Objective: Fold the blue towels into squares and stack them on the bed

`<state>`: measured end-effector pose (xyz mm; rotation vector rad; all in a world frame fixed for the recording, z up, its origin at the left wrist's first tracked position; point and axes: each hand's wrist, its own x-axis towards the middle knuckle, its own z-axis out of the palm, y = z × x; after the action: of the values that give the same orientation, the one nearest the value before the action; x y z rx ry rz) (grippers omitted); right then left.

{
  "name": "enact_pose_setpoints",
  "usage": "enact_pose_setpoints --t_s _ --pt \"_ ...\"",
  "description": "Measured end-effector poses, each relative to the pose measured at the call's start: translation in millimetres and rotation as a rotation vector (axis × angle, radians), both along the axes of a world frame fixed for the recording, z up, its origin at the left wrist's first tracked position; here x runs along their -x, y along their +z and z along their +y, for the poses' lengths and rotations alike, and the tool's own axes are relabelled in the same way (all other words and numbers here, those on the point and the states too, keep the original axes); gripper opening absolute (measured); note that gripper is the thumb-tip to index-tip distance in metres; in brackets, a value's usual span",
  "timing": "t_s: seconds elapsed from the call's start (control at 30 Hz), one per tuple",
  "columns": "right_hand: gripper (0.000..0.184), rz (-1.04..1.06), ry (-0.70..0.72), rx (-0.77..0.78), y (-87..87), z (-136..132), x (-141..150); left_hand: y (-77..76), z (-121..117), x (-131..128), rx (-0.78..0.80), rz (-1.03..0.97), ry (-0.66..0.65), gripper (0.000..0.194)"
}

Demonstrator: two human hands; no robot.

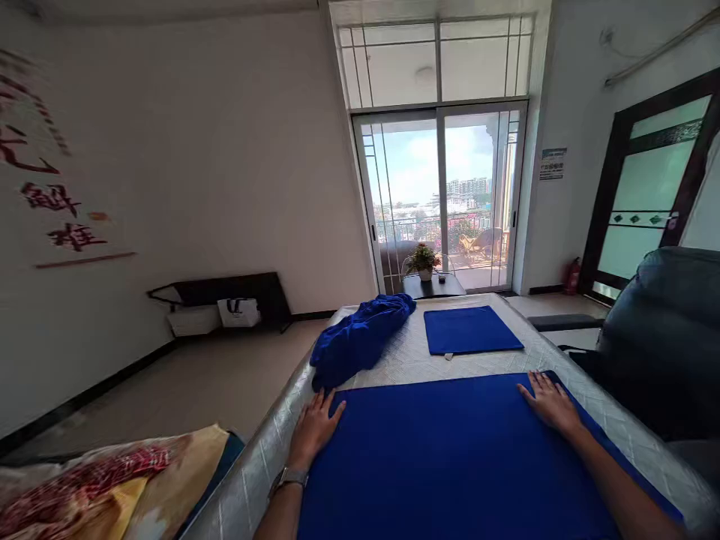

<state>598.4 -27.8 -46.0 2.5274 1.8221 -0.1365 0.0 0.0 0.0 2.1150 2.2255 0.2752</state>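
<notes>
A: Finger state?
B: Flat, slightly spread, nothing gripped. My left hand (316, 430) rests at the far left corner of the large blue cloth (439, 465); my right hand (551, 406) near its far right corner.
A: Obscured?
B: Cloth's near edge, cut off by the frame; my right forearm covers part. Crumpled blue heap (360, 337): unfolded shape cannot be told.
A: Materials?
B: Cloth smooth, matte, on a white quilted mattress (409, 369). Beyond: a flat blue rectangle (472, 330), pale tag (448, 356) at its near edge.
</notes>
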Motion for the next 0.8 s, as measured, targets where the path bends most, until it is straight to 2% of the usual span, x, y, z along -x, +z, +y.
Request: enact_pose_setpoints --t_s 0.2,0.3,0.4,0.67,0.8 --pt "0.085 0.015 -0.022 -0.063 -1.8 -0.8 -12.2 -5.5 -0.6 1.3 -0.091 0.018 0.023 0.071" --pt "0.083 0.046 -0.043 -0.095 -1.2 -4.6 -19.7 -7.3 -1.1 -0.8 -0.135 0.001 -0.079 0.063" --pt "0.08 0.055 -0.035 -0.121 -0.8 -7.4 -22.2 -9.2 0.8 -3.4 -0.084 -0.028 -0.18 0.061" --pt "0.075 -0.016 -0.038 -0.122 -4.2 -9.4 -19.8 -12.5 3.3 -2.4 0.002 0.03 -0.103 0.068" --pt "0.066 -0.17 -0.081 -0.133 5.6 -12.8 -6.5 -12.3 -1.4 -2.0 -0.021 0.049 -0.087 0.07"
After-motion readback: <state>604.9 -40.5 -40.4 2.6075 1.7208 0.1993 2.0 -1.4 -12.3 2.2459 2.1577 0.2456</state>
